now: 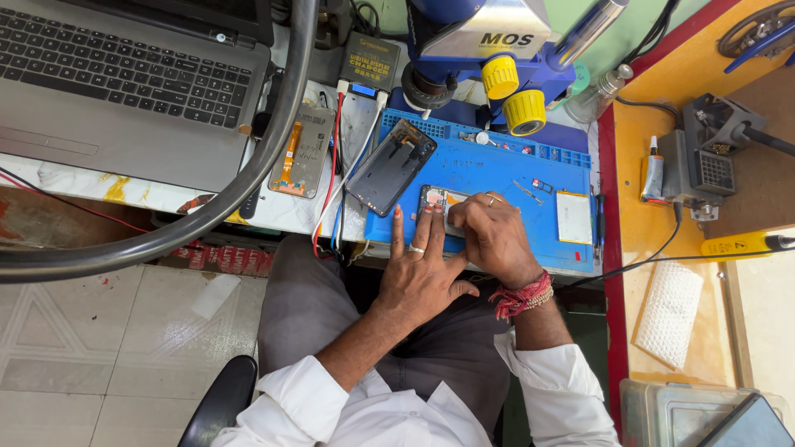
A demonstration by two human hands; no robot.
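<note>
White shirt sleeves [331, 406] and grey trousers [331, 306], lowest in view, nearest the lens; both forearms reach up from them to the bench.

Laptop [124, 83], grey, open; well left of and beyond both hands.

Blue work mat [505, 178], under both hands, running beyond and to the right of them.

Microscope [489, 50], blue body, yellow knobs; beyond the hands, above the mat's far edge.

Left hand [418, 277], fingers spread and straight, tips pressed flat on the near-left edge of the opened phone [439, 201]; nothing enclosed. One ring visible.

Right hand [494, 236], curled, knuckles up, fingers closed down on the right part of the opened phone; whether a tool sits inside the fist cannot be told. Red thread bracelets on the wrist.

Dark phone back cover [389, 168], tilted, just left of and beyond the left fingertips, apart from them.

Opened phone: small, lying flat on the mat between the two hands, touched by both, largely covered by the right.
</note>
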